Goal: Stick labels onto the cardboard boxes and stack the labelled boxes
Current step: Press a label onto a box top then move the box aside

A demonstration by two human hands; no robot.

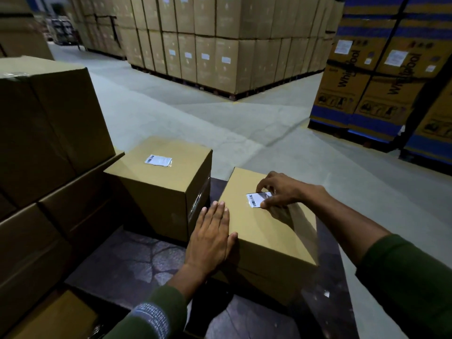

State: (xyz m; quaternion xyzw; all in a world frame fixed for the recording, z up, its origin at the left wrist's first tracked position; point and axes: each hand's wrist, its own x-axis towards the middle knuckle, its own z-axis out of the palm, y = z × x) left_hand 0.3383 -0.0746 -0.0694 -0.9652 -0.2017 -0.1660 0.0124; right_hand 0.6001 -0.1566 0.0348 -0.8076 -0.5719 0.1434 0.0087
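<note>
Warehouse stock: tall palletised stacks of plain brown cartons (pixel 208 40) stand across the grey concrete floor (pixel 171 111); at the far right, blue-banded cartons (pixel 362 77) printed with a brand name.
Near stack: large brown cartons (pixel 49 133) piled at the left, rising above the work area.
Worktop: dark, glossy surface (pixel 146 263) carrying the two smaller boxes; what it is made of is hard to tell in the dim light.
Labelled box: cardboard box (pixel 161 189) standing just beside the near stack, with a white barcode sticker (pixel 159 160) lying flat on its top.
Box in hand: second cardboard box (pixel 266 231) to the right of the first and apart from it, nearer the person.
Left hand: left hand (pixel 211 237) lies flat with fingers straight and together, pressing on the near-left edge of the box in hand, gripping nothing.
Right hand: right hand (pixel 276 192) reaches over the top of that box, fingertips and thumb curled onto the label.
Label: small white barcode label (pixel 256 198) on the box top, its right end under the right fingertips, barcode end showing.
Sleeves: both arms wear dark green sleeves (pixel 403 272).
</note>
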